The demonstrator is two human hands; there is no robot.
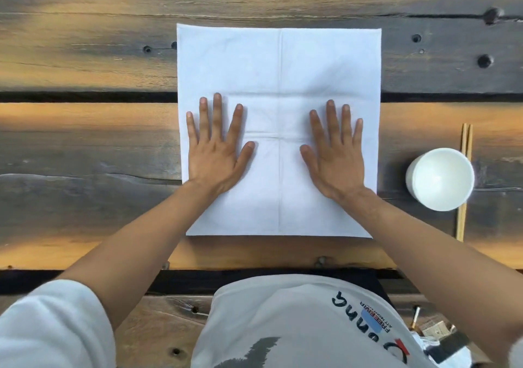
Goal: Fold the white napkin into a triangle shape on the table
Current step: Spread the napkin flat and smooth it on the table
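White napkin (278, 64) unfolded, left hand (215, 152), right hand (334, 155) flat atop

Even, soft daylight; warm orange sheen on the bench (85, 129) planks. Napkin (278, 64) bright with a faint blue cast, creases legible. Shadows faint beneath each hand. Wide-angle bowing at frame edges; slight overall softness.

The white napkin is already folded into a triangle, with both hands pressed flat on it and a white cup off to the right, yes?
Not quite: the head view shows the white napkin spread open as a square, unfolded. The left hand and right hand do lie flat on it, the white cup to the right.
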